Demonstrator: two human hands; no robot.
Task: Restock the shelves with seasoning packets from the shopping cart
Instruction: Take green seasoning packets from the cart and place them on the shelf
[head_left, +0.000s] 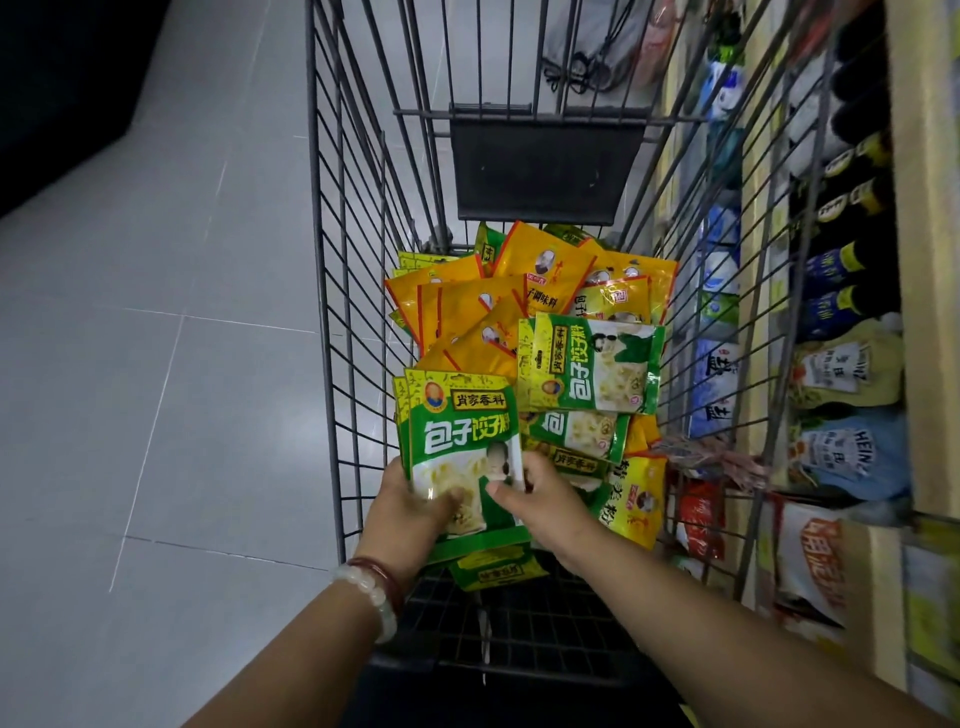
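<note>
Seasoning packets (524, 338) fill the wire shopping cart (332, 312) in a loose heap, orange ones toward the far end and green ones nearer the person. On the left lies pale tiled floor (156, 312). Both forearms reach forward and down into the basket from the bottom of the view. Left hand (415, 512), with a pale bead bracelet (371, 597) and a dark red one at the wrist, grips the lower edge of a green packet stack (460, 441), thumb curled over the front and fingers hidden behind it. This stack stands nearly upright, its printed face toward the camera, raised above the heap and touching both hands. Right hand (545, 504) holds the same stack at its right edge, thumb pressed on the front; its fingers are tucked out of sight behind. More green packets lie flat just right of that hand. Further right, beside the cart, the shelves (914, 312) carry bottles and bagged goods, blurred.
</note>
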